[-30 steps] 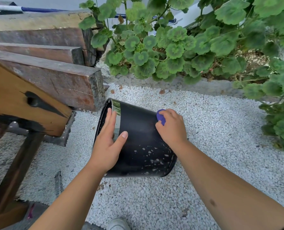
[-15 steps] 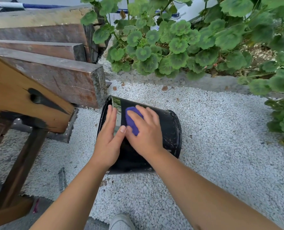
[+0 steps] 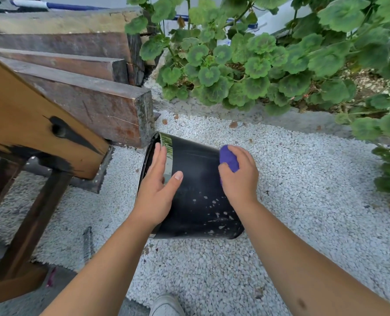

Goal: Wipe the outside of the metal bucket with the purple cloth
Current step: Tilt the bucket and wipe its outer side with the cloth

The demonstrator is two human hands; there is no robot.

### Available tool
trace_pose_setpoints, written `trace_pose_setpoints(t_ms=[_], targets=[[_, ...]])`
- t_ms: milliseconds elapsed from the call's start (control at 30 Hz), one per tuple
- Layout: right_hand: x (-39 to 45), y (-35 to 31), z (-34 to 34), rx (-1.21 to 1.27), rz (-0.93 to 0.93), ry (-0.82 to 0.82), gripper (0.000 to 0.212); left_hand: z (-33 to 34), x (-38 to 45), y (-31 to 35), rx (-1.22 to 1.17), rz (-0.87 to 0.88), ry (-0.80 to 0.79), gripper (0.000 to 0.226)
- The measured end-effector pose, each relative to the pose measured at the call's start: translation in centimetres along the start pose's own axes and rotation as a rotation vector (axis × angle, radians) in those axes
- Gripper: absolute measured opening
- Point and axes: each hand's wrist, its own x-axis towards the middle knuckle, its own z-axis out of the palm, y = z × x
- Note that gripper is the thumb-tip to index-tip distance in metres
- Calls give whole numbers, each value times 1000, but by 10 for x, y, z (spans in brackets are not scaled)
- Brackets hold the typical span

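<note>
A black metal bucket (image 3: 196, 197) lies on its side on white gravel, its open mouth facing left toward the timber. Pale specks dot its lower wall near the base. My left hand (image 3: 157, 183) rests flat on the rim end, fingers together, thumb spread across the wall. My right hand (image 3: 240, 176) presses a bunched purple cloth (image 3: 229, 158) against the upper right side of the bucket's wall; most of the cloth is hidden under the fingers.
Stacked dark timber beams (image 3: 93, 103) and an orange-brown wooden bench (image 3: 30, 133) crowd the left, close to the bucket's mouth. Leafy green plants (image 3: 269, 65) fill the back and right behind a concrete kerb. White gravel (image 3: 303, 190) spreads right. A shoe tip (image 3: 166, 306) shows below.
My right hand slid the purple cloth from beside my left hand at the rim end back toward the base end on the right. The left hand stayed on the rim.
</note>
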Motion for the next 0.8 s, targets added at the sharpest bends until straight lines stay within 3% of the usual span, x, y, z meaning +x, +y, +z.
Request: trace_pose_setpoints(t_ms=[100, 200, 300, 433, 633, 800], targets=[[-6, -43, 19, 96, -169, -35, 49, 7, 0, 6, -20, 46, 4, 82], [-8, -68, 37, 16, -333, -144, 40, 18, 1, 15, -44, 102, -10, 77], [-4, -57, 41, -124, -295, -159, 35, 22, 0, 17, -25, 123, -19, 70], [8, -14, 24, -286, -242, -111, 36, 11, -1, 9, 29, 62, 7, 79], [20, 41, -7, -401, -92, -79, 41, 0, -2, 1, -27, -11, 2, 74], [21, 48, -16, -427, -33, -119, 47, -1, -2, 4, -10, -14, -6, 76]])
